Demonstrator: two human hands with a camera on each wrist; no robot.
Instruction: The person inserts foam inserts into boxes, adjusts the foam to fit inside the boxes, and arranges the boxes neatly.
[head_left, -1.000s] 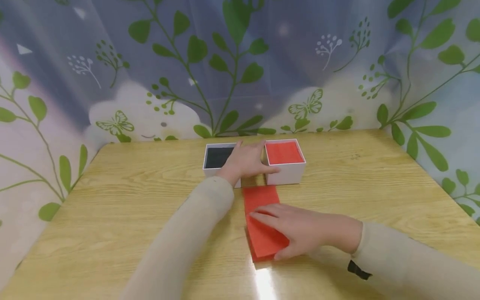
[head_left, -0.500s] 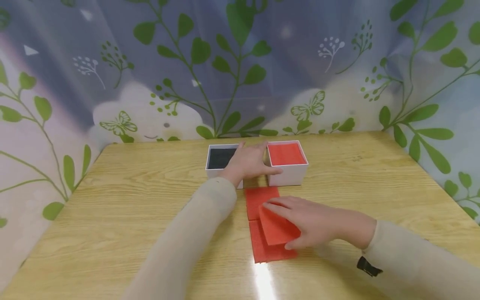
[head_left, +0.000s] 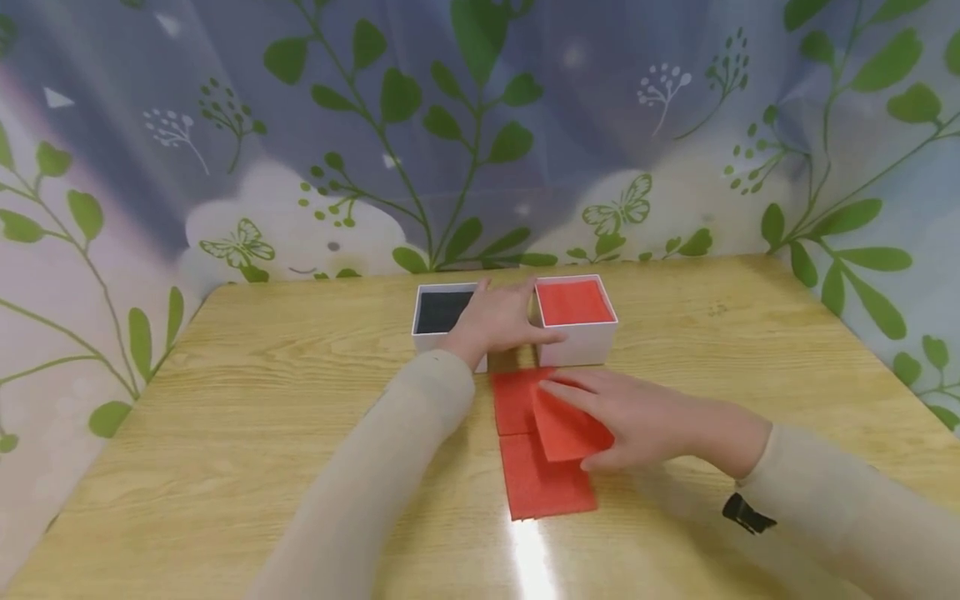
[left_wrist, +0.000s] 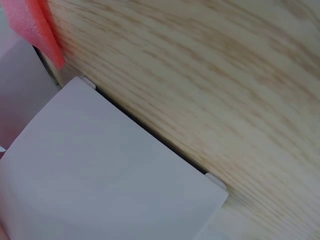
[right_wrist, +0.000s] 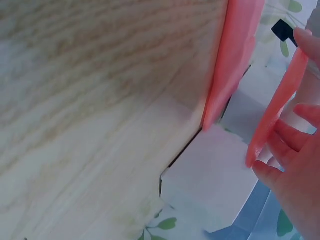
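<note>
My right hand (head_left: 648, 421) pinches a folded red cloth (head_left: 564, 427) between thumb and fingers, tilted above the table. In the right wrist view this held cloth (right_wrist: 278, 105) shows edge-on. Beneath it, more red cloth squares lie in a column, a near one (head_left: 543, 487) and a far one (head_left: 513, 405) partly covered. My left hand (head_left: 501, 318) spreads across the gap between two white boxes, fingers extended. Its thumb reaches the front of the right box (head_left: 583, 346), which holds red cloth (head_left: 573, 302). Dark cloth (head_left: 441, 312) fills the left box (head_left: 429, 342), partly hidden by this hand.
The wooden table (head_left: 262, 400) runs back to a leaf-patterned curtain (head_left: 660, 208). A black clip (head_left: 747, 513) hangs below the right sleeve (head_left: 832, 500). The left sleeve (head_left: 390, 450) crosses the table to the left of the red cloths.
My right hand has raised the red cloth and moved it right and away from me, uncovering the squares underneath. The left hand stays at the boxes.
</note>
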